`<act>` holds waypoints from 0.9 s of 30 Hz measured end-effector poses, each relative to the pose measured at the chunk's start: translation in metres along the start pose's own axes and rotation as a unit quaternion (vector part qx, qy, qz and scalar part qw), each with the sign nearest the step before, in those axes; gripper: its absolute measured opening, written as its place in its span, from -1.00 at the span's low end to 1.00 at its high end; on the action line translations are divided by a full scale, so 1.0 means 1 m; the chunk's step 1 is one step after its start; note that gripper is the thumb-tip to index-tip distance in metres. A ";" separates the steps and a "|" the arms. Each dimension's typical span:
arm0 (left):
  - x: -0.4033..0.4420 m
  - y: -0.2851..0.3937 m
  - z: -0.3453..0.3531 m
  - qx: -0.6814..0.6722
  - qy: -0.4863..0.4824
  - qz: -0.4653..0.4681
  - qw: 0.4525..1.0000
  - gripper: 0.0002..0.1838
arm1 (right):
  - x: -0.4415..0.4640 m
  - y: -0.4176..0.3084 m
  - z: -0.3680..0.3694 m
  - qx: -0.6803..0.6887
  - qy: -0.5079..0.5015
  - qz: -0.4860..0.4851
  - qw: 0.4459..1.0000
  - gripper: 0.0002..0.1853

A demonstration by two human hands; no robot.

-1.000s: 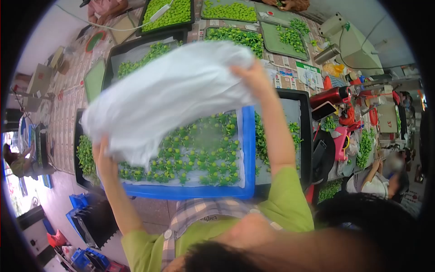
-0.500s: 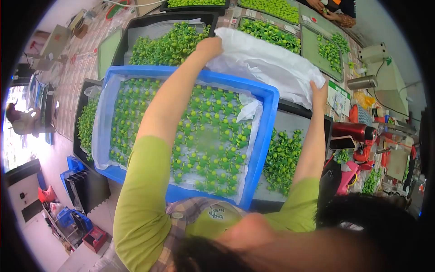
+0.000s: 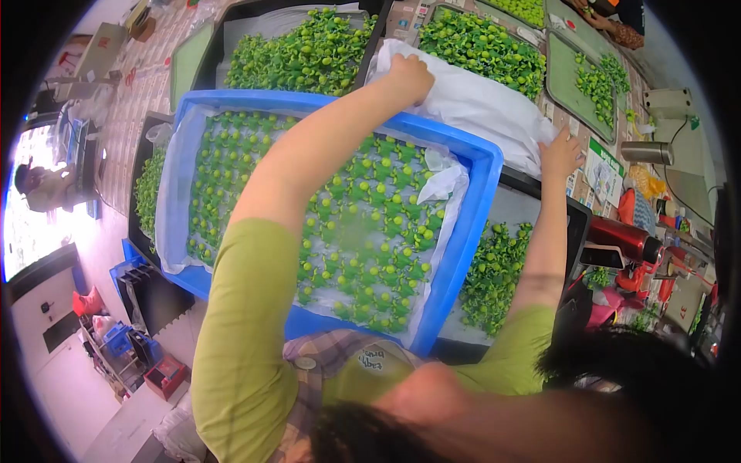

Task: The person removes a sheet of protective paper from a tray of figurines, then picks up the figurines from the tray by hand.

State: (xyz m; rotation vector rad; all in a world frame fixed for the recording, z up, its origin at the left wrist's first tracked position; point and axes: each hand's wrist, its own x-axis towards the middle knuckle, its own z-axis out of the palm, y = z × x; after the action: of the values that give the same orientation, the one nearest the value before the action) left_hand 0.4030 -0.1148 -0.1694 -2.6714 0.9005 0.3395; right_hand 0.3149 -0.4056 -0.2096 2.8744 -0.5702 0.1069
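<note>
A blue plastic tray (image 3: pixel 480 201) lined with white film holds rows of small green ball-shaped pieces with leafy bases. Beyond its far rim lies a crumpled thin white sheet (image 3: pixel 482 104), folded lengthwise; whether it is cloth or film I cannot tell. My left hand (image 3: pixel 411 79) reaches across the tray, its fingers curled onto the left part of this sheet. At the sheet's right end is my right hand (image 3: pixel 562 154), fingers apart, touching or close to its edge. What lies beneath the sheet is hidden.
Black trays with piled green pieces (image 3: pixel 301 58) surround the blue tray, and another heap (image 3: pixel 494 270) is at right. Beyond are green trays (image 3: pixel 583 85). A red thermos (image 3: pixel 617 235), a phone (image 3: pixel 602 256) and a steel bottle (image 3: pixel 647 153) stand right. Another person's hands (image 3: pixel 602 23) are far right.
The sheet has come down flatter behind the blue tray. My left hand has shifted right along it, and my right hand's fingers have spread. The view has shifted slightly.
</note>
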 end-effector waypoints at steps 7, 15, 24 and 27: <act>0.013 -0.014 0.029 -0.049 -0.185 0.018 0.981 -0.01 | -0.010 -0.006 -0.016 0.083 0.061 -0.234 0.967 -0.36; 0.023 -0.019 0.058 -0.038 -0.211 0.028 0.976 0.22 | 0.025 0.025 0.094 0.142 -0.284 -0.196 0.928 0.08; 0.026 -0.024 0.042 -0.123 -0.208 0.056 0.969 -0.11 | 0.010 -0.008 0.054 -0.004 -0.360 -0.101 0.927 0.22; 0.015 -0.032 0.024 -0.287 -0.157 0.113 0.938 -0.48 | 0.018 0.006 0.078 0.008 -0.390 -0.153 0.908 0.23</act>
State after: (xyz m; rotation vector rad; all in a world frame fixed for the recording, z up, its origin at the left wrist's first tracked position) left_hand 0.4318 -0.0902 -0.1903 -2.8739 1.1409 1.2149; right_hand 0.3319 -0.4343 -0.2828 2.8886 -0.2091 -1.1243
